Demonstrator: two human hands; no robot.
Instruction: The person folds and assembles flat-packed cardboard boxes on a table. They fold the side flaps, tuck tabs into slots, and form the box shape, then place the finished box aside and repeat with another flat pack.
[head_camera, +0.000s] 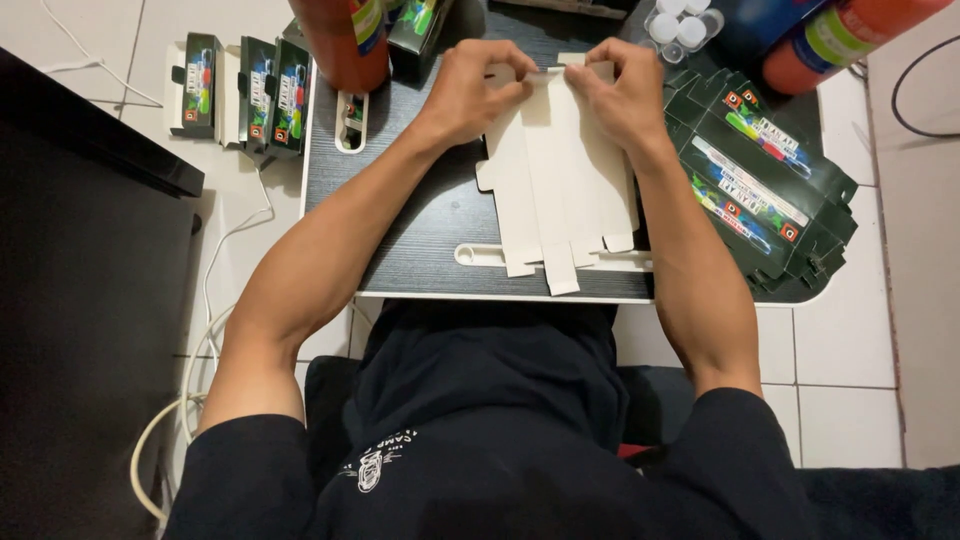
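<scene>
Head view: left hand (468, 92) and right hand (622, 92) — fingers pinched on flat carton blank's (560, 190) top edge — light, bendable card.

Person in dark navy short-sleeve tee, small white round logo w/ curved lettering on chest, bare forearms, left hand (470, 90), right hand (625, 95), no rings or watch

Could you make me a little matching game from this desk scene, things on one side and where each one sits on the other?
Things:
1. flat white carton blank
2. stack of flat printed cartons
3. folded-up printed boxes
4. clear lidded cups

Places:
A. on the white floor, left of the desk
B. at the desk's far edge, top right
C. under both hands, mid-desk
D. on the desk's right side

Pairs: 1-C, 2-D, 3-A, 4-B
</scene>
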